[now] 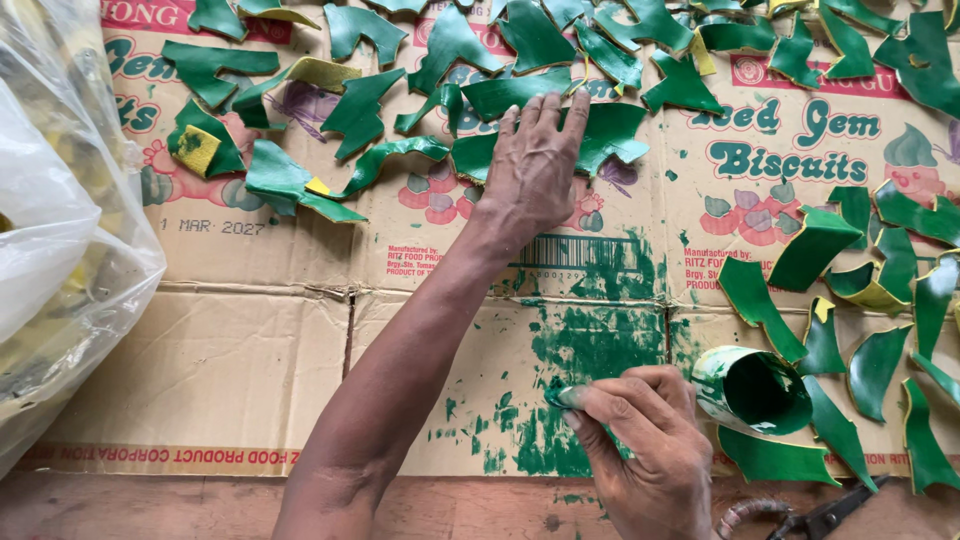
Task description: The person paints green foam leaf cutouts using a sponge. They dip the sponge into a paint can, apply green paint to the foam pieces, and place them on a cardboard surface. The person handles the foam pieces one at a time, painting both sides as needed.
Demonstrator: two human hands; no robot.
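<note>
Many green-painted, curled pieces with yellow undersides lie spread over a flattened cardboard box (250,360). My left hand (535,170) reaches far up the cardboard and lies flat, fingers on a large green piece (615,130) in the upper middle. My right hand (650,450) is near the bottom edge, closed around a small brush (562,396) whose tip is wet with green paint. The tip hovers over a green-smeared patch of cardboard (590,350). Just right of that hand, a small white cup (750,388) coated with green paint lies tilted.
A clear plastic bag (60,230) bulges at the left edge. Scissors (830,515) lie at the bottom right on the wooden surface (150,505). More green pieces (880,330) crowd the right side and the top of the cardboard.
</note>
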